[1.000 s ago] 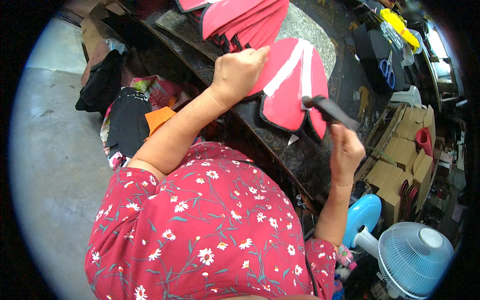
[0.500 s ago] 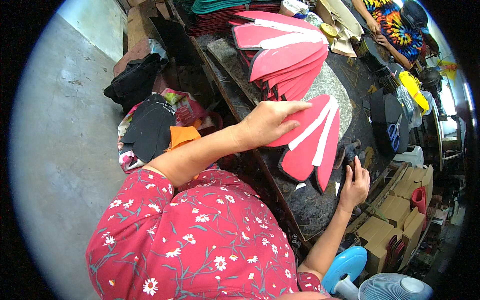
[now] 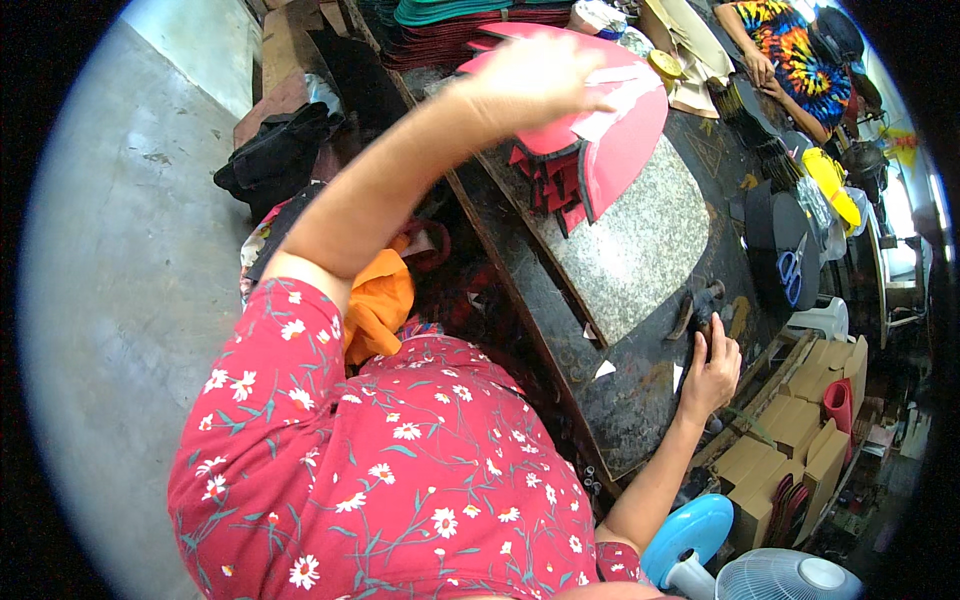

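Observation:
My left hand (image 3: 545, 85), smeared by motion, is over a pile of pink-red, dark-edged cut pieces (image 3: 625, 150) with white strips across them. Its fingers are at the white strip on the top piece; whether they grip it is unclear. The pile lies on the far part of a speckled stone slab (image 3: 650, 255). At the table's right edge, my right hand (image 3: 712, 372) rests with its fingers apart. Its fingertips are by a dark metal tool (image 3: 698, 308), whose exact kind I cannot make out.
Small white scraps (image 3: 604, 370) lie on the dark worktable (image 3: 625, 430). Blue-handled scissors (image 3: 790, 275) stand in a black holder at the right. Teal and red sheets (image 3: 470, 12) are stacked at the back. Another person's hands (image 3: 765, 75) work at far right. Cardboard boxes (image 3: 765, 480) stand below.
My left hand has moved up and away from me, and the pink-red piece with white strips has left the near slab for the pile. My right hand has stayed in place.

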Action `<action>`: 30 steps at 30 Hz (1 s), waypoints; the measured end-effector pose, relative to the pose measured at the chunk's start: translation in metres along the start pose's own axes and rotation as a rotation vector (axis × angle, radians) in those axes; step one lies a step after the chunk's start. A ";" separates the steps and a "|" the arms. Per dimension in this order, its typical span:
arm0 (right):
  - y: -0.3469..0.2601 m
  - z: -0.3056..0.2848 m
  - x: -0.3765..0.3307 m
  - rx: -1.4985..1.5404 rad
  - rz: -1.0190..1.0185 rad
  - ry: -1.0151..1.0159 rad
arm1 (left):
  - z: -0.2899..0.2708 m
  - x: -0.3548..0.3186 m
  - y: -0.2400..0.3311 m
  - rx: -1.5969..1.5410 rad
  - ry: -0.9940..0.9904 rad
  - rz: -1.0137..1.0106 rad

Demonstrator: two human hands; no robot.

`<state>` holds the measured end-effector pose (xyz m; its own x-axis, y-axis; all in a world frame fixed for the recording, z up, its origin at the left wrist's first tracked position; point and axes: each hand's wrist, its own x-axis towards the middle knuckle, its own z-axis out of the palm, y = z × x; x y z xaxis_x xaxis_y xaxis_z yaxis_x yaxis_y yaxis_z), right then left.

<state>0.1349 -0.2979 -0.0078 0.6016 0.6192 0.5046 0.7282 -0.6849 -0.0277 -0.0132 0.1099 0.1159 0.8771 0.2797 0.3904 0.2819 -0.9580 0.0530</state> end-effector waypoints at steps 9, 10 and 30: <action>0.000 0.001 0.000 -0.031 -0.012 0.001 | 0.066 0.004 -0.041 -0.124 -0.093 0.027; 0.000 0.001 -0.001 -0.032 -0.009 -0.003 | 0.069 0.005 -0.053 -0.146 -0.039 0.077; 0.006 0.003 -0.002 0.032 -0.024 -0.046 | 0.126 -0.309 -0.085 0.184 -0.223 -0.990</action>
<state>0.1389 -0.3023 -0.0117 0.5982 0.6527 0.4649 0.7520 -0.6577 -0.0441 -0.2590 0.1127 -0.1254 0.2668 0.9614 0.0675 0.9558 -0.2729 0.1093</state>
